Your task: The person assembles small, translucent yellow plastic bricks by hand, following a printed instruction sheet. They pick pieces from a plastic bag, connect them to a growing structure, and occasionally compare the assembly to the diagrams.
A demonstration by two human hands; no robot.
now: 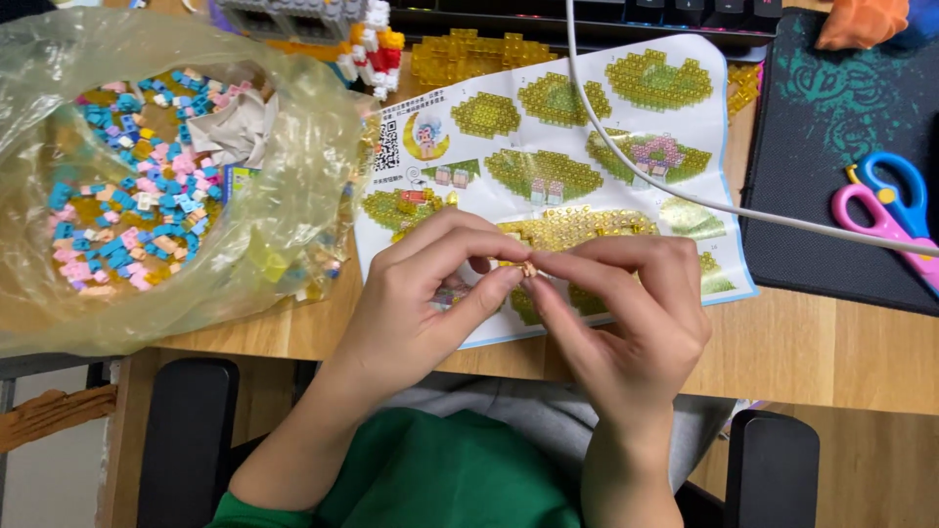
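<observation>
Right now my fingers (509,262) are pinched together at the centre of the view, both hands meeting tip to tip on a tiny pale brick piece (529,268). The left hand (421,303) clamps it between thumb and forefinger from the 9 o'clock side; the right hand (626,313) closes on it from 3 o'clock. The piece sits just above the instruction sheet (587,127), which lies flat on the wooden worktop (831,352).

As for progress, I judge the build well underway but not finished. A yellow translucent plate of bricks (469,54) stands at 12 o'clock beside a small red, white and yellow assembly (377,44), so some sections are together. At 9 o'clock the plastic bag (147,176) holds a large heap of loose blue, pink and yellow bricks (127,196), so plenty remains unused. Which step of the sheet I am on, I cannot tell.

What I cannot make out: the piece between my fingers is mostly covered, so its shape, and whether it is one brick or two being joined, stays unclear. My hands hide the lower middle of the sheet. A white cable (626,161) crosses the sheet from 12 toward 3 o'clock and runs out of frame. At 3 o'clock, pink and blue scissors (885,210) lie on a dark mat (831,147), cut off at the edge. The keyboard (587,15) and a grey structure at 12 o'clock are cropped too.
</observation>
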